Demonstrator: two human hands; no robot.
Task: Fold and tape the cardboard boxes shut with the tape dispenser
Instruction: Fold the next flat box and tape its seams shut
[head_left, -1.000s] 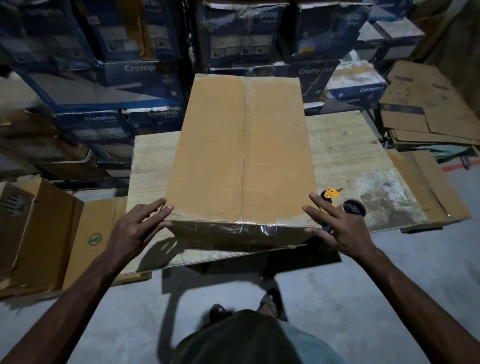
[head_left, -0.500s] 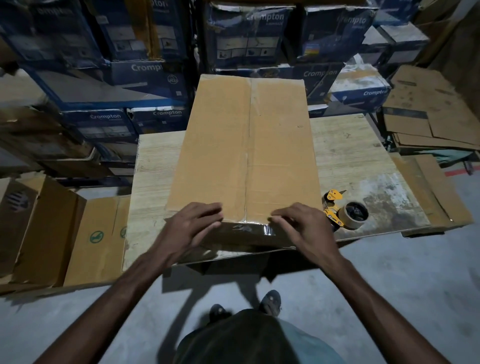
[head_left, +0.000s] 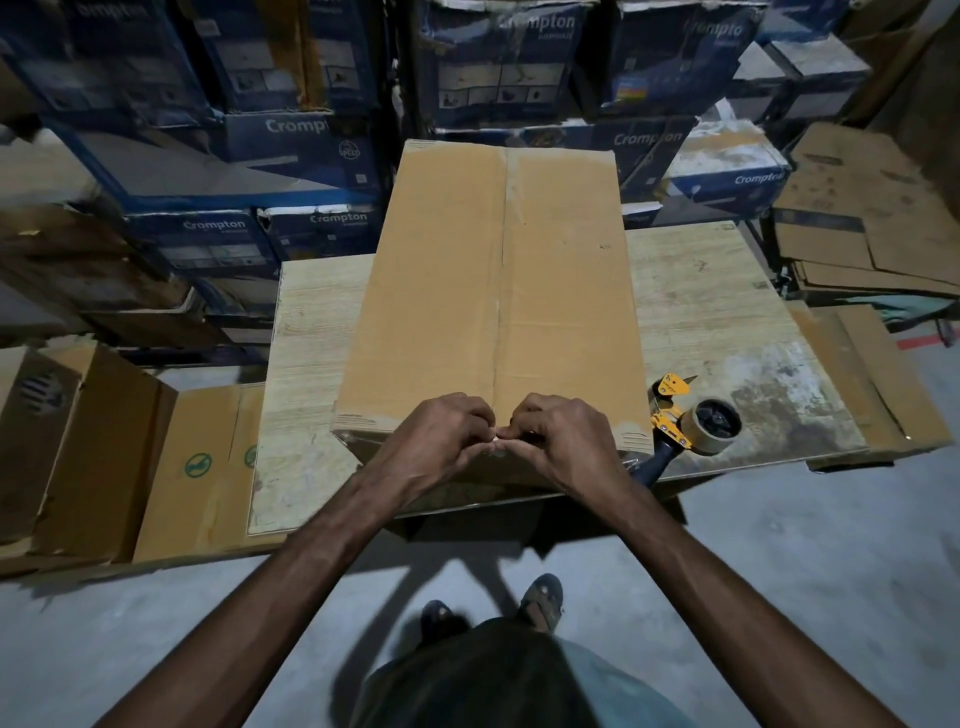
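The cardboard box (head_left: 498, 291) lies lengthwise down the middle of the wooden surface (head_left: 727, 312), its near end at the near edge, right in front of the person, where both arms reach it without stretching. Its top flaps are folded shut and meet in a centre seam that runs away from the person.

The left hand (head_left: 441, 441) and the right hand (head_left: 561, 441) come together at the near end of that seam, on the box's top edge. The fingers of both are tightly curled and their tips meet over a small pale sliver, probably the end of the tape. Whether they pinch it or only press it down I cannot tell. Working from both sides at once likely keeps the two flaps level while the end is seated over the corner.

The tape dispenser (head_left: 696, 423) lies on the surface just beside the box's near right corner, its handle pointing at the near edge, so the right hand can take it up quickly. Flattened cartons (head_left: 197, 467) lean beside the surface's left edge, and blue printed boxes (head_left: 234, 156) are stacked beyond the far edge
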